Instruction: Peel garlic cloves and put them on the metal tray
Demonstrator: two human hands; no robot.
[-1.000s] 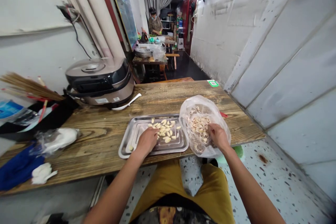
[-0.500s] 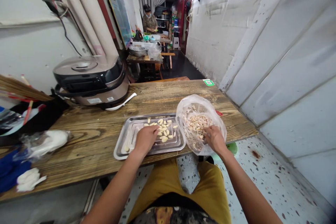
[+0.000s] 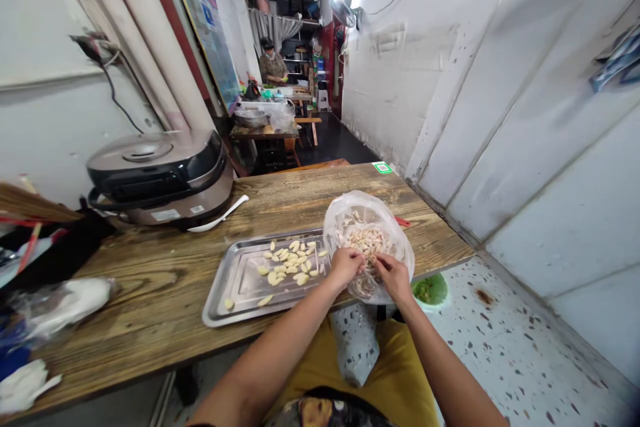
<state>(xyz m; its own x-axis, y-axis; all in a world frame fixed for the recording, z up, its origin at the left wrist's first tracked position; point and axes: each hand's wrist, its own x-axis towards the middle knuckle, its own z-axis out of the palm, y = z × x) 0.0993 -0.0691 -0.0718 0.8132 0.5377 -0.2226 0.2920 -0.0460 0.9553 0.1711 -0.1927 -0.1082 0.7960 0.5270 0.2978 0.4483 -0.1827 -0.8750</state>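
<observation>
Left hand (image 3: 349,265) and right hand (image 3: 393,275) were bunched above the plastic bag (image 3: 406,255) on the tabletop (image 3: 160,300), grip unclear; garlic cloves (image 3: 367,240) inside it seemed light, firm, papery, best pinched by their sides.

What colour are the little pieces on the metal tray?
The little pieces are pale creamy yellow; the head view shows them best.

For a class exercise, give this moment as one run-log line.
left hand: over plastic bag | right hand: beside it, over bag | bag: garlic pieces | metal tray: pale cloves
</observation>
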